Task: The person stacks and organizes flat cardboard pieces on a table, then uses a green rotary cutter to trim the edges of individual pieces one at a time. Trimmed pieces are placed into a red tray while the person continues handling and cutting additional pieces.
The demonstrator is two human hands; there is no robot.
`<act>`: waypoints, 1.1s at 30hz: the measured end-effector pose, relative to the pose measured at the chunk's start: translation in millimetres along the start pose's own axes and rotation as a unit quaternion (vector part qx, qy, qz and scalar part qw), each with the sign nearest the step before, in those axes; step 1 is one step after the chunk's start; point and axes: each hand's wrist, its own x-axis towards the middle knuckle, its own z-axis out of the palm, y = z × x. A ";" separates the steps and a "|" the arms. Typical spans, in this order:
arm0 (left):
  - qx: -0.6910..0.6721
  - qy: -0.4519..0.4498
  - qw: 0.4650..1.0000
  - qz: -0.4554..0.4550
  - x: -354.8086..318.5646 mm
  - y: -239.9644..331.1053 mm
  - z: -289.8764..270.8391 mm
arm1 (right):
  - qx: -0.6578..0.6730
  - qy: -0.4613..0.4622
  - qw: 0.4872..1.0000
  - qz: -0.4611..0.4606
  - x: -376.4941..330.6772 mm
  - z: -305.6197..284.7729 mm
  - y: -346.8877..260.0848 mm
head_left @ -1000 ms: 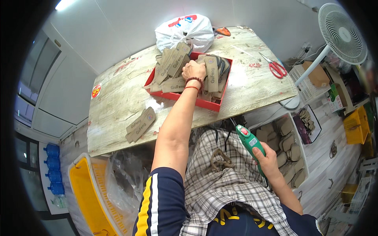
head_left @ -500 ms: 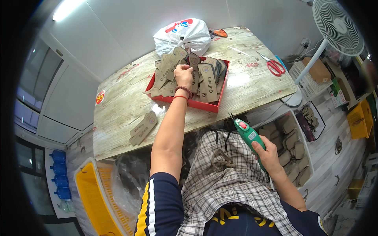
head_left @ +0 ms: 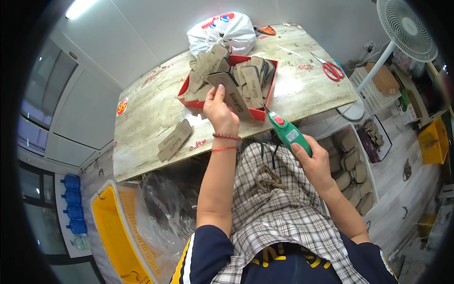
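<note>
My left hand [head_left: 220, 112] pinches a long tan strip [head_left: 236, 100] with a rounded top, a small round emblem and dark lettering, held over the near side of a red box [head_left: 257, 115]. Many similar tan strips [head_left: 202, 78] are heaped in that box. In my right hand [head_left: 314, 163] is a green handheld power tool [head_left: 288, 132] with a red button; its narrow dark tip points toward the box's near right corner, close to the strip's lower end. A few more strips [head_left: 175, 140] lie together on the table, left of my left forearm.
Red-handled scissors [head_left: 332, 71] lie on the wooden-patterned table [head_left: 142, 118], with a white plastic bag [head_left: 222, 35] behind the box. A white fan [head_left: 405, 28] stands right. Below are a bin of tan pieces [head_left: 350, 161] and a yellow basket [head_left: 113, 227].
My left hand has drawn back from the heap toward me, now with a strip in its fingers. My right hand has brought the green tool up and left, nearer the box.
</note>
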 end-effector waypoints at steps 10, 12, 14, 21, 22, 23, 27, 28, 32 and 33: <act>-0.006 0.018 0.989 -0.149 -99.4 -19.6 -3.5 | -0.020 0.012 1.000 0.021 -18.4 -4.5 22.1; -0.019 0.011 0.986 -0.165 -105.6 -22.8 -3.4 | -0.015 0.018 1.000 0.018 -22.2 -5.6 29.9; -0.019 0.003 0.983 -0.183 -108.6 -29.6 -8.8 | -0.006 0.011 0.999 0.037 -23.9 -9.3 29.3; -0.002 0.003 0.976 -0.220 -122.4 -29.0 -11.4 | 0.023 0.004 0.998 0.051 -25.1 -13.1 34.7; 0.008 0.002 0.974 -0.226 -124.1 -27.1 -11.5 | 0.026 0.001 0.998 0.055 -25.1 -13.2 34.4; 0.018 0.000 0.972 -0.233 -125.5 -26.4 -12.3 | 0.028 0.004 0.998 0.052 -24.8 -13.1 34.5; 0.044 -0.014 0.967 -0.251 -127.7 -28.5 -20.3 | 0.031 0.003 0.998 0.049 -21.9 -13.4 35.6; 0.048 -0.022 0.966 -0.253 -129.1 -27.1 -20.8 | 0.030 0.002 0.998 0.051 -21.6 -13.9 36.3; 0.085 -0.065 0.963 -0.248 -125.1 -28.5 -36.2 | 0.046 -0.003 0.998 0.053 -21.1 -14.0 34.9; 0.099 -0.068 0.966 -0.227 -123.3 -27.1 -36.5 | 0.046 -0.005 0.998 0.053 -21.0 -14.7 36.2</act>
